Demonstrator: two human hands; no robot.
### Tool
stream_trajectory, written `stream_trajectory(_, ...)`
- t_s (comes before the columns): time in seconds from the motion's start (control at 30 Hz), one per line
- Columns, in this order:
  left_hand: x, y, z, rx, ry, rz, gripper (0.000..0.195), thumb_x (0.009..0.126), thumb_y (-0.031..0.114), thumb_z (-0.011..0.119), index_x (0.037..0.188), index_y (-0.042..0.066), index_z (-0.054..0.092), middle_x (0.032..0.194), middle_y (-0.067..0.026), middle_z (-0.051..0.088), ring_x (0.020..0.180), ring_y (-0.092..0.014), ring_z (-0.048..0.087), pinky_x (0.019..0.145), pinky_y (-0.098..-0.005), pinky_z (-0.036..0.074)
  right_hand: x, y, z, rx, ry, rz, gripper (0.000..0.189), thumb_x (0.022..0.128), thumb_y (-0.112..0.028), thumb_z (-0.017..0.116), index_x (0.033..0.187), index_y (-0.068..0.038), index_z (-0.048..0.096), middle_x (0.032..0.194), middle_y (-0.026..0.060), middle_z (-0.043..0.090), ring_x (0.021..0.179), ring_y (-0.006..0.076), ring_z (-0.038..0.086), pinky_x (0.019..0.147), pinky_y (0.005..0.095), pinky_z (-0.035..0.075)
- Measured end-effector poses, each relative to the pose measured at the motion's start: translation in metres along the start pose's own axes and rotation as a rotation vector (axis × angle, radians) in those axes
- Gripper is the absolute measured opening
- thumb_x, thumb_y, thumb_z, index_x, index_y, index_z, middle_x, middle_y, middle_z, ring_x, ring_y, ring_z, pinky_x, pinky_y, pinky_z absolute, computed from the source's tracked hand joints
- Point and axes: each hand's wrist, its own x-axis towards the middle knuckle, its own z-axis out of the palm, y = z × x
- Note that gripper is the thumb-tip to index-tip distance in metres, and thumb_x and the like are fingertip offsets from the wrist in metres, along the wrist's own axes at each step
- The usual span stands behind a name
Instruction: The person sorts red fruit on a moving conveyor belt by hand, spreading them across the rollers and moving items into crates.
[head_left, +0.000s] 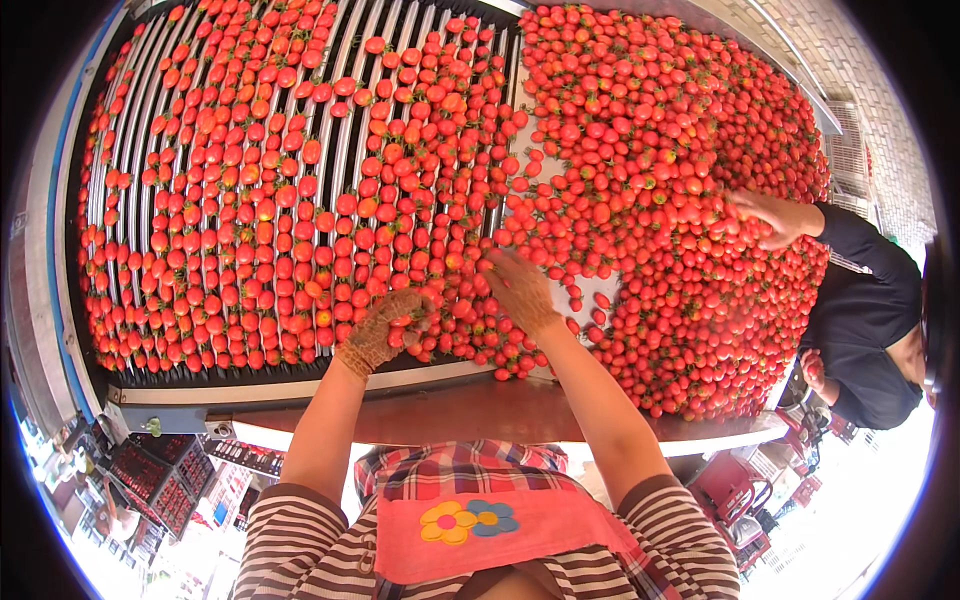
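Red cherry tomatoes (255, 154) lie in rows between the metal rollers (337, 127) of a conveyor in front of me. My left hand (386, 330), in a tan patterned glove, is curled at the near edge of the rollers around a few cherry tomatoes (400, 321). My right hand (523, 292), in a similar glove, reaches over tomatoes where the rollers meet a pale feed surface (592, 289). It is slightly blurred, with its fingers extended and touching tomatoes. Some tomatoes near both hands carry green stems.
A deep heap of tomatoes (675, 217) covers the right side. Another person's hand (776, 217) rests at its far right edge; their other hand (814, 370) is lower. A brown ledge (450, 409) runs before me. Stacked crates (161, 480) stand lower left.
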Motion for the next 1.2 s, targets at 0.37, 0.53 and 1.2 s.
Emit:
stream_trajectory(0.37, -0.015, -0.013, -0.006, -0.251, 0.1, -0.02, 0.035, 0.09, 0.027, 0.061, 0.114, 0.001, 0.056, 0.097, -0.0086, 0.061, 0.079, -0.015, 0.06, 0.061, -0.022, 0.05, -0.002, 0.011, 0.073, -0.276, -0.331, -0.033, 0.032, 0.085, -0.021, 0.059, 0.115, -0.013, 0.052, 0.103, 0.014, 0.059, 0.097, 0.0347, 0.059, 0.077, 0.0458, 0.051)
stream_trajectory(0.53, 0.003, -0.037, -0.008, -0.264, 0.046, 0.028, 0.037, 0.09, 0.025, 0.062, 0.121, 0.005, 0.054, 0.112, -0.0073, 0.061, 0.085, -0.015, 0.061, 0.063, -0.0213, 0.049, -0.026, 0.047, 0.085, -0.369, -0.324, 0.026, 0.033, 0.087, -0.013, 0.054, 0.12, -0.01, 0.049, 0.089, 0.0129, 0.063, 0.083, 0.031, 0.064, 0.074, 0.0407, 0.053)
stream_trajectory(1.2, -0.19, -0.038, -0.018, -0.313, -0.018, 0.339, 0.031, 0.077, 0.02, 0.071, 0.102, 0.007, 0.059, 0.103, -0.0154, 0.06, 0.07, -0.015, 0.053, 0.049, -0.0195, 0.042, -0.108, -0.124, -0.068, 0.336, -0.239, -0.028, 0.026, 0.091, -0.013, 0.061, 0.116, -0.003, 0.061, 0.111, 0.0117, 0.065, 0.096, 0.0183, 0.064, 0.082, 0.0298, 0.052)
